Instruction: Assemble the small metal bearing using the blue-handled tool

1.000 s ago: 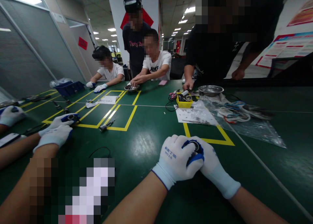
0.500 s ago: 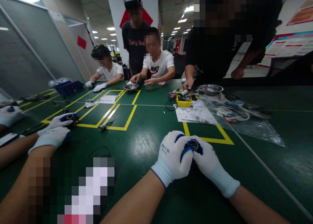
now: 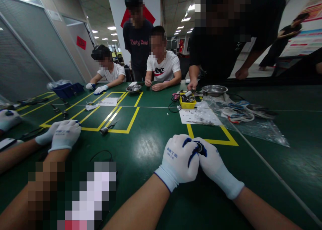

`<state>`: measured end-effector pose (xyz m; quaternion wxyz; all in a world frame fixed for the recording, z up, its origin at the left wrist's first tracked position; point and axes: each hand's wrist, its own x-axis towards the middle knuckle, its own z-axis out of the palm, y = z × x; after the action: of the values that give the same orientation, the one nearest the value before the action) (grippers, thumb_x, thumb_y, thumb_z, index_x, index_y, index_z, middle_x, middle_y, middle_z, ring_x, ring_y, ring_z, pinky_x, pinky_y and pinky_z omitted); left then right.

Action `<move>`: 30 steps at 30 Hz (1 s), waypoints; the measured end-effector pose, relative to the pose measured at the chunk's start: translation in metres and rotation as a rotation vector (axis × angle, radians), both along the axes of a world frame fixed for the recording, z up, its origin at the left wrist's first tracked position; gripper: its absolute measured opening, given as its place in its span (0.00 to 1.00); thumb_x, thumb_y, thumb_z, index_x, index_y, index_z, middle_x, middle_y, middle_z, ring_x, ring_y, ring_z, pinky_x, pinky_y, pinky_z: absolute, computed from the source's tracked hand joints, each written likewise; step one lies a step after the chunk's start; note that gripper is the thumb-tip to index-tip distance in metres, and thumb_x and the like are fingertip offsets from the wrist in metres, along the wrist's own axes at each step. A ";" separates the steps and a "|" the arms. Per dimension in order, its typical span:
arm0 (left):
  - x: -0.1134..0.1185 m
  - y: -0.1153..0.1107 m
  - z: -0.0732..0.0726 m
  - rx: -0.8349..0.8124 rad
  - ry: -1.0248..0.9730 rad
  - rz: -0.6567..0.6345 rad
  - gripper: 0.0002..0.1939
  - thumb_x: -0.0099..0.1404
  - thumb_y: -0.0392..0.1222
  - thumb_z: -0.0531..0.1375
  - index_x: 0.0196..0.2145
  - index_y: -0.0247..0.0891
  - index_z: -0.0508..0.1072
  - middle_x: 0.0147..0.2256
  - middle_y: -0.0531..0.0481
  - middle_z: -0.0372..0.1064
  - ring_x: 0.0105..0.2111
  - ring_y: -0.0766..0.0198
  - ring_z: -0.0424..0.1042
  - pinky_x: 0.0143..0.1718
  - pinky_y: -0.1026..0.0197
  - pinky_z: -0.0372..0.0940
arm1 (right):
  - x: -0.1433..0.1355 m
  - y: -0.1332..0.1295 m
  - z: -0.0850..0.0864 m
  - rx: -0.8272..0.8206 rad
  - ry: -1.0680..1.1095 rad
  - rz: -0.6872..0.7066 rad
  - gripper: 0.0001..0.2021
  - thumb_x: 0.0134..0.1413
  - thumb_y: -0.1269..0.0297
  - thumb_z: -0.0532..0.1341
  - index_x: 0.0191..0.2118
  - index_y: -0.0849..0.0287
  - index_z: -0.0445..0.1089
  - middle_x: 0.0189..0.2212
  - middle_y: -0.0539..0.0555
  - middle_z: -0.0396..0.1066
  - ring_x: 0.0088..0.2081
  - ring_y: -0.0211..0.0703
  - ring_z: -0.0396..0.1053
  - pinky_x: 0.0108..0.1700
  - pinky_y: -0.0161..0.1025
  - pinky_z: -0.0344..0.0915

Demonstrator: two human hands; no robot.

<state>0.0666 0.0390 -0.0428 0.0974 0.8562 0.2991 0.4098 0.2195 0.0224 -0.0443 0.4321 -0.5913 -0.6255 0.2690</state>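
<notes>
Two gloved hands close around a dark ringed part (image 3: 199,147) just right of the frame's lower centre.
The person's left hand (image 3: 178,160) and right hand (image 3: 213,162) meet above the green tabletop (image 3: 130,163), the fingers of both curled in and gripping the part from either side; the gloves cover most of it, and the individual fingertips are partly hidden. Beyond them, right of centre, a yellow bin (image 3: 187,105) full of small items stands beside a white paper sheet (image 3: 198,116), with a metal dish (image 3: 214,90) farther right and a clear plastic bag (image 3: 271,133) near the right edge. Left of centre, a metal tool (image 3: 104,130) lies inside yellow tape lines (image 3: 131,124); at far left, a co-worker's gloved hands (image 3: 65,133) come together.
</notes>
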 end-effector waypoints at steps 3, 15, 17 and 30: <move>-0.001 0.000 0.000 0.001 -0.019 0.009 0.13 0.65 0.43 0.56 0.44 0.37 0.75 0.45 0.39 0.70 0.45 0.49 0.69 0.46 0.45 0.68 | 0.000 -0.001 0.002 0.003 -0.005 0.013 0.06 0.54 0.61 0.59 0.32 0.53 0.73 0.33 0.54 0.79 0.38 0.52 0.76 0.41 0.48 0.74; -0.003 0.000 -0.001 -0.015 -0.078 -0.065 0.11 0.67 0.42 0.54 0.42 0.38 0.75 0.45 0.39 0.72 0.46 0.51 0.70 0.48 0.46 0.70 | -0.001 -0.002 0.003 -0.008 -0.008 0.043 0.05 0.54 0.61 0.59 0.30 0.53 0.70 0.32 0.54 0.78 0.37 0.51 0.75 0.41 0.47 0.73; -0.003 0.000 -0.001 -0.021 -0.078 -0.050 0.12 0.68 0.41 0.54 0.44 0.38 0.75 0.46 0.39 0.71 0.46 0.50 0.70 0.48 0.45 0.70 | 0.000 -0.001 0.003 0.003 -0.009 0.052 0.05 0.54 0.61 0.59 0.31 0.54 0.71 0.32 0.54 0.78 0.37 0.51 0.76 0.41 0.46 0.73; -0.002 -0.001 0.001 0.037 -0.075 -0.053 0.11 0.66 0.42 0.55 0.40 0.37 0.76 0.44 0.39 0.72 0.44 0.52 0.71 0.46 0.47 0.69 | 0.000 -0.001 0.001 -0.009 -0.016 0.054 0.06 0.57 0.60 0.59 0.32 0.54 0.72 0.34 0.54 0.79 0.37 0.51 0.76 0.43 0.47 0.73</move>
<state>0.0643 0.0380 -0.0416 0.1038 0.8495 0.2647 0.4444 0.2198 0.0210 -0.0435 0.4170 -0.5785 -0.6434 0.2785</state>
